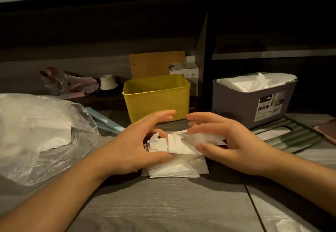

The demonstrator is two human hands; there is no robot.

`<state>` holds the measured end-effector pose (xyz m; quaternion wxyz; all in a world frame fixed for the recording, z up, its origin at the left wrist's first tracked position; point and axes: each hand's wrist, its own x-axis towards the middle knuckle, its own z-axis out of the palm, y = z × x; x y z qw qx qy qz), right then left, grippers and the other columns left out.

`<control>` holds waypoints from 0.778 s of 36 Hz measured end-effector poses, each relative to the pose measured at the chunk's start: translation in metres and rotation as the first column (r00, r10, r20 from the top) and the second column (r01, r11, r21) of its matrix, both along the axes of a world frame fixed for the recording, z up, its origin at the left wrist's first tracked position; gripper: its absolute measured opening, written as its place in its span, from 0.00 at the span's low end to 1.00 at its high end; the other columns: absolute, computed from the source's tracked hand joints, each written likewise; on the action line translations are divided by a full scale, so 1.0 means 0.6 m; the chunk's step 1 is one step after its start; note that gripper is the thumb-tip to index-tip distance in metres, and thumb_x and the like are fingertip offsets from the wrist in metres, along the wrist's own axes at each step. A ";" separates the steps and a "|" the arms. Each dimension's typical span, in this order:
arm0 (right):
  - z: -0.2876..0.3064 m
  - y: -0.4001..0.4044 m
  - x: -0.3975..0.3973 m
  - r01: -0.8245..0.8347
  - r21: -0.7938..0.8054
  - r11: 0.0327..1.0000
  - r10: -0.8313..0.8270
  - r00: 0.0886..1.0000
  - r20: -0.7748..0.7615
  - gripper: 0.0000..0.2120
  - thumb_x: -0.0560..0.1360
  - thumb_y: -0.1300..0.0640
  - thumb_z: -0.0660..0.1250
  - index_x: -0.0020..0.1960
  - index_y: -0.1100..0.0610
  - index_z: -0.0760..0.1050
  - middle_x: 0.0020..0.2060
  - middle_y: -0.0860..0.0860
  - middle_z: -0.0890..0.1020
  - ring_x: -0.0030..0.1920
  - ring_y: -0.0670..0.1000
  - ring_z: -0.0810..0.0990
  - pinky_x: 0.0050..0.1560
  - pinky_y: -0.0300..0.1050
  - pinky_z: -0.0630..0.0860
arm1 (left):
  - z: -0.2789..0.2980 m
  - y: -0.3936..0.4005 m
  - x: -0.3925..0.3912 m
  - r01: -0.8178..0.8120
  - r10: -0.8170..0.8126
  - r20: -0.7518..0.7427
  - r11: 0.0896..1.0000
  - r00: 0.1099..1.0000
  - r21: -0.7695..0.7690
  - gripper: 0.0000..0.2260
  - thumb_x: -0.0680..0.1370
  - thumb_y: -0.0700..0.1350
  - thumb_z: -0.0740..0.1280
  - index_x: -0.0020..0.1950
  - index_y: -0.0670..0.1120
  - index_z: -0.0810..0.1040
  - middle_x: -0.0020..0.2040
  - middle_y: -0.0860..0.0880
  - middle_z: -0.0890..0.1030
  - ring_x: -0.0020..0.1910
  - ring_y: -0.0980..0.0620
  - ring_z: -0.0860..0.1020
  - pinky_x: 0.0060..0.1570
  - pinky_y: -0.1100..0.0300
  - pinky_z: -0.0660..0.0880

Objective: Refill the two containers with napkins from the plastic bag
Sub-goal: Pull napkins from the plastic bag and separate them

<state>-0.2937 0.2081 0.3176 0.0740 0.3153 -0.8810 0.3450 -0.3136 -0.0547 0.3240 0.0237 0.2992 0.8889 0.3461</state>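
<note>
Your plastic bag [36,131] runs off the frame's left edge; the grey container's label [269,106] is too small to read.

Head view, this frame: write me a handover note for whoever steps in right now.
Left hand and right hand: fingers loosely spread around a loose napkin pile on the table, gathering it, no firm grip.
Plastic bag, far left, holds more napkins.
Done: grey container, on the right, is full of napkins.
Left: yellow container, behind the hands, looks empty; the pile should go in there.
</note>
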 end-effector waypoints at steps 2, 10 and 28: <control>-0.002 0.000 0.000 -0.027 0.111 0.993 0.030 0.999 -0.022 0.22 0.77 0.47 0.71 0.69 0.47 0.76 0.74 0.34 0.65 0.72 0.33 0.64 0.70 0.30 0.64 | 0.002 0.002 0.004 0.004 -0.005 -0.024 1.000 1.000 -0.019 0.35 0.71 0.56 0.77 0.72 0.71 0.63 0.68 0.72 0.68 0.65 0.67 0.73 0.61 0.71 0.67; -0.001 -0.005 -0.002 0.087 0.113 0.990 -0.083 0.996 -0.039 0.22 0.78 0.59 0.65 0.71 0.47 0.75 0.74 0.34 0.64 0.72 0.31 0.61 0.67 0.23 0.59 | 0.001 0.005 0.006 0.024 -0.026 -0.089 0.999 0.996 -0.029 0.23 0.75 0.56 0.74 0.69 0.63 0.73 0.68 0.66 0.71 0.64 0.62 0.76 0.64 0.63 0.70; 0.009 0.002 -0.002 0.042 -0.138 0.990 -0.024 0.991 0.132 0.22 0.75 0.63 0.57 0.61 0.47 0.81 0.66 0.34 0.76 0.69 0.34 0.69 0.68 0.35 0.68 | 0.004 0.018 0.017 0.063 -0.067 -0.044 0.994 0.997 -0.089 0.24 0.71 0.60 0.73 0.67 0.65 0.73 0.65 0.69 0.73 0.66 0.66 0.71 0.62 0.72 0.68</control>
